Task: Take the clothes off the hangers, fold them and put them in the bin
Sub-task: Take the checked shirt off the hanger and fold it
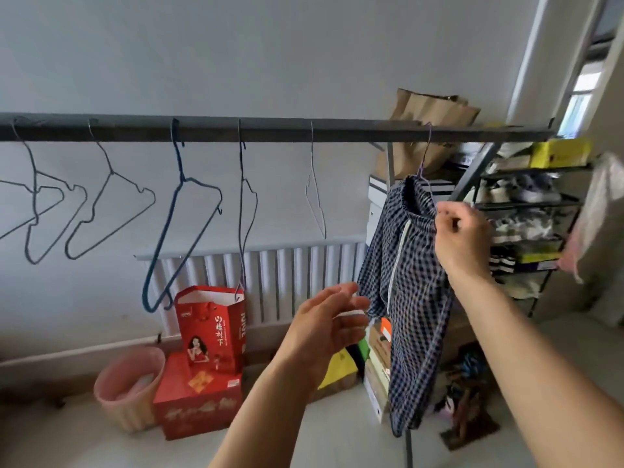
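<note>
Pale wall and a ribbed radiator (287, 271) sit behind a dark rail (270, 130) that runs across the view. The right hand (459, 231) is raised to the waistband of the checked shorts (405, 298), thumb and fingers pinching the gathered cloth where it sits on a thin purple hanger (426, 153). That grip looks meant to slip the band off the wire while the hook stays on the rail. The left hand (331, 319) is lower and released, fingers loosely spread and holding nothing, its fingertips just beside the shorts' lower edge. It seems ready to catch or steady the hanging cloth, but I cannot tell whether it touches yet.

The shorts are the only garment on the rail, near its right end, with a white drawstring hanging down the front. To the left the bare hangers (182, 214) hang empty, so most of the unhanging looks done. The pink bin (130, 383) stands on the floor at lower left, well apart from the shorts, beside a red box (199, 407) and a red gift bag (212, 329).

Something pale lies inside the bin, but it is too blurred to name. The hanger's lower wire is hidden inside the waistband. A shoe rack (526, 231) behind the right hand is partly covered by the arm, and a pinkish shape at the right edge is cut off and unclear
</note>
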Tool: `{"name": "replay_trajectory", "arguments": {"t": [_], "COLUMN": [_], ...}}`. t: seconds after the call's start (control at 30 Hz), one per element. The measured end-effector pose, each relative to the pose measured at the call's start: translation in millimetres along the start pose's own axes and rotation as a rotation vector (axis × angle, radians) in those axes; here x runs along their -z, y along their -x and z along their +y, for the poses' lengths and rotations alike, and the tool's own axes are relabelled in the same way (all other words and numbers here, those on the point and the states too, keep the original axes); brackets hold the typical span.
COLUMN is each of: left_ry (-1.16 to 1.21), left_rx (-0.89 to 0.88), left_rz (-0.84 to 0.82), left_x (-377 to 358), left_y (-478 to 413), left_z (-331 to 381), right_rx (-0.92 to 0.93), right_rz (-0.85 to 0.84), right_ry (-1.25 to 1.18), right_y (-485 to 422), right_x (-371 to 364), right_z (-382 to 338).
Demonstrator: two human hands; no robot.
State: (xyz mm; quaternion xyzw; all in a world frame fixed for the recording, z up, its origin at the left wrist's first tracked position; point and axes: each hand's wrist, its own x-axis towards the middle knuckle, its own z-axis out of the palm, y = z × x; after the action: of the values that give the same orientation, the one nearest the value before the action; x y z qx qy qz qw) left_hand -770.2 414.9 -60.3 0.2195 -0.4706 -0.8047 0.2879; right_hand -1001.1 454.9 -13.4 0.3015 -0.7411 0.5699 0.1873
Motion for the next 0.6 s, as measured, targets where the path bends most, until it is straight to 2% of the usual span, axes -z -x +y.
{"name": "replay_trajectory", "arguments": {"t": [0.07, 0.1, 0.17, 0.23, 0.37, 0.47, 0.6], "left_ry": [-0.038, -0.057, -0.068, -0.049, 0.001, 0.012, 0.026], "left_rx": [-0.018, -0.028, -0.034, -0.031, -0.023, -0.012, -0.033], "left_rz": [0.001, 0.011, 0.021, 0.024, 0.056, 0.083, 0.095], "left_x": [-5.9, -6.9, -6.6, -3.1, 12.3, 22.6, 28.3], "left_y": [-3.3, -4.8, -4.8, -4.2, -5.6, -7.0, -6.3], "left_z": [5.6, 7.6, 9.2, 8.8, 7.1, 5.8, 5.0], "right_rx": [-0.070, -0.140, -0.249, -0.272, -0.201, -0.130, -0.081], "right_rz": [-0.066, -0.165, -0.357, -0.447, -0.377, -0.252, -0.193], "right_ry": [0.240, 0.318, 0.358, 0.347, 0.263, 0.206, 0.117], "right_y": [-31.7, -43.3, -55.8, -60.2, -59.0, -61.8, -70.1], "right_x": [-14.4, -22.6, -34.0, -42.5, -52.5, -50.8, -42.9], "right_z": [6.7, 10.2, 17.1, 25.4, 31.2, 18.8, -3.2]}}
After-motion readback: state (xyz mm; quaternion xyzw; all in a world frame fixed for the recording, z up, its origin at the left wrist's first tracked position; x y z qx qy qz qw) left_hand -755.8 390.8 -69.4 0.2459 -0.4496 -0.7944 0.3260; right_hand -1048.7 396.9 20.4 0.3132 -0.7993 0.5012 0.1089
